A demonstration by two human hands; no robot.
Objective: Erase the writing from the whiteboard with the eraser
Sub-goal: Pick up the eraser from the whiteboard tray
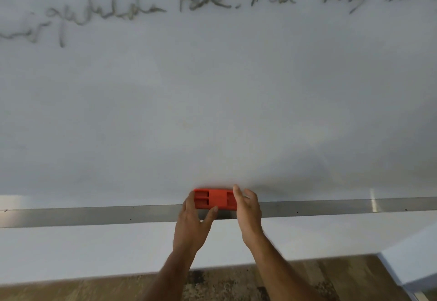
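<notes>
A red eraser (216, 199) lies on the metal tray (94, 216) at the whiteboard's bottom edge. My left hand (194, 225) has its fingers around the eraser's left end, thumb under its front edge. My right hand (248, 210) touches the eraser's right end with its fingers spread. The whiteboard (212, 99) fills most of the view, and a line of dark handwriting (201, 0) runs across its top, blurred.
Below the tray is a white wall (94, 251), then a strip of wooden floor (224, 281). A white corner or ledge (411, 260) juts out at the lower right.
</notes>
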